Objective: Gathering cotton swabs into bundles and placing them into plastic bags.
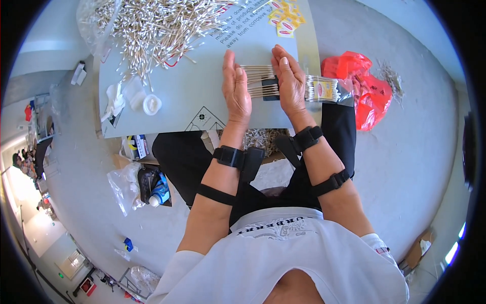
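Both hands are raised over the near part of the table, palms facing each other, fingers straight. A layer of cotton swabs [257,91] bridges the space between them, its ends against the palms. My left hand [236,93] is flat at the left ends. My right hand [290,86] is flat at the right ends, its fingers slightly bent at the tips. Under the swabs a black block [270,88] shows in part. Just right of my right hand lies a clear pack of swabs [322,89] with a yellow label.
A large heap of loose swabs [152,33] covers the far left of the table [182,96]. Yellow labels [286,19] lie at the far right. A small round white tub [152,105] stands at left. A red plastic bag [369,93] sits beyond the right edge.
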Demonstrator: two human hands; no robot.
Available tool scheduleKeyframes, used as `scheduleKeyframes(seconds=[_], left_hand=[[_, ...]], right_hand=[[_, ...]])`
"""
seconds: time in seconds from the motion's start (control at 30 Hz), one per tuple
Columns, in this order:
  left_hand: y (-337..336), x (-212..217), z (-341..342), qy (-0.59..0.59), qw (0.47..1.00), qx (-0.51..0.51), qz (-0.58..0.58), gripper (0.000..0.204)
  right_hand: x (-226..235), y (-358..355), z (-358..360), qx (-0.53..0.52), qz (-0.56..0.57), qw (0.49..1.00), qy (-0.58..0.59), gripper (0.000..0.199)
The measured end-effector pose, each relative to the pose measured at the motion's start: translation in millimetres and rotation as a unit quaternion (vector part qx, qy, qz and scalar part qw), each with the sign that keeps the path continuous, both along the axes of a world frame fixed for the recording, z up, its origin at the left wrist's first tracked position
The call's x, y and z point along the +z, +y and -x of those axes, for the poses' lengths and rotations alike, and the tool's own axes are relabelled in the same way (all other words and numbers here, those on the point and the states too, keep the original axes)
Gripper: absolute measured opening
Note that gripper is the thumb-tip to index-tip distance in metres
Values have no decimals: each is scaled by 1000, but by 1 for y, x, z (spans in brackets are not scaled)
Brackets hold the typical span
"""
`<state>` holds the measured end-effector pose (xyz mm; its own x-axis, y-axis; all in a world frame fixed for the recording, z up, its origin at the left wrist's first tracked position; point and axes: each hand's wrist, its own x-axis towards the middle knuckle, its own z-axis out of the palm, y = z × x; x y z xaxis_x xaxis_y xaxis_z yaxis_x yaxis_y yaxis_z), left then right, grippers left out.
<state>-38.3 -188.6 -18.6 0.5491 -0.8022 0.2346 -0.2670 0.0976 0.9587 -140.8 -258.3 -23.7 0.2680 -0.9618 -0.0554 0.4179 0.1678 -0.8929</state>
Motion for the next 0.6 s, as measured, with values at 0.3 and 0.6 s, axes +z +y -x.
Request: scheduleKeyframes(seconds=[0.3, 0.6], left_hand=[[26, 11, 9, -452, 841, -168, -244, 71], [9, 2, 0, -214, 976, -31, -35, 59]], right_hand=[[1, 1, 16, 3, -10, 1000, 8, 34], [-2, 16, 13, -43, 44, 997, 41, 36]])
